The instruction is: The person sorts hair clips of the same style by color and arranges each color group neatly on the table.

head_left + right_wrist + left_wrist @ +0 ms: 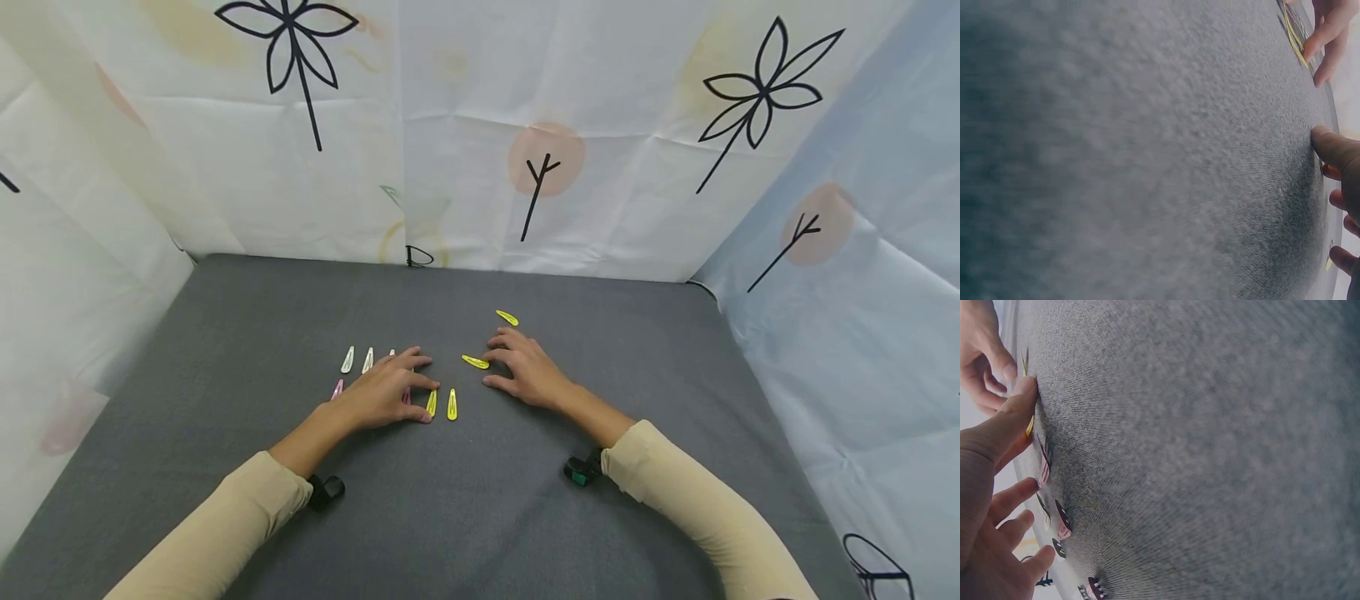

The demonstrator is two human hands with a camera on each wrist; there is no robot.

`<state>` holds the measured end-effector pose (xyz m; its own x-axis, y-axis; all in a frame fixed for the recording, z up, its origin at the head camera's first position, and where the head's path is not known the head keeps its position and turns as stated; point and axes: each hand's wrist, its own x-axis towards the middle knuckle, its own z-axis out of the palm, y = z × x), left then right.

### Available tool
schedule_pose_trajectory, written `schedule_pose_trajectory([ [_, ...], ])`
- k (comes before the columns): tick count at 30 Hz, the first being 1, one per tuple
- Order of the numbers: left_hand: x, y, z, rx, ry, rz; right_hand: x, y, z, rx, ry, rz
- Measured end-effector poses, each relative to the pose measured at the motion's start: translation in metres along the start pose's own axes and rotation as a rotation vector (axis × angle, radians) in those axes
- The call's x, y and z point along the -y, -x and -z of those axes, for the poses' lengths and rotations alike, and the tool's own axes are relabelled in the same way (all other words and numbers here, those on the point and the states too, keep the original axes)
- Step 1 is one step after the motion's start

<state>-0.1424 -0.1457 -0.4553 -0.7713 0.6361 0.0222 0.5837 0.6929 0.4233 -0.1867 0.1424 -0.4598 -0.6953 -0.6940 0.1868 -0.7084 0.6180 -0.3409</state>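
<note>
My left hand [386, 392] rests low over the rows of hair clips, with thumb and index fingertips at the two ends of a yellow snap hair clip [432, 403]. Right beside it lies another yellow clip [452, 404]. Beneath and around the left hand are pink clips [337, 388] and white clips [347, 360], some partly hidden by the fingers. On the other side, my right hand [528, 371] spreads its fingers near the cloth, fingertips right at the end of a slanted yellow clip [476, 362]. Farther back, beyond the right fingers, lies one more yellow clip [507, 317].
A dark grey cloth [480, 517] covers the table. White printed curtains [465, 100] enclose the back and sides. Each wrist wears a small black camera, such as the one [327, 492] below the left sleeve.
</note>
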Motion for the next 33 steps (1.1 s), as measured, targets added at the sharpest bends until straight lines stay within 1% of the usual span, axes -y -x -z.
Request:
schedule_pose_trajectory([
  [6,0.002,0.001,0.000,0.004,-0.008,0.004,0.005,0.005,-0.001,0.026,-0.011,0.021],
  [9,0.002,0.001,0.000,0.006,-0.011,0.005,0.006,0.006,-0.002,0.018,-0.012,0.031],
  [11,0.002,0.001,0.000,0.004,-0.012,0.002,0.005,0.006,-0.003,0.009,-0.014,0.022],
  [18,0.002,0.000,-0.001,0.000,-0.013,-0.004,0.001,-0.003,-0.004,-0.005,-0.004,-0.047],
  [26,0.001,0.000,-0.001,0.009,-0.009,0.009,-0.003,-0.010,-0.005,0.001,-0.035,-0.047],
  [33,0.002,0.000,0.000,0.017,-0.007,0.015,-0.004,-0.013,-0.008,-0.011,-0.026,-0.031],
])
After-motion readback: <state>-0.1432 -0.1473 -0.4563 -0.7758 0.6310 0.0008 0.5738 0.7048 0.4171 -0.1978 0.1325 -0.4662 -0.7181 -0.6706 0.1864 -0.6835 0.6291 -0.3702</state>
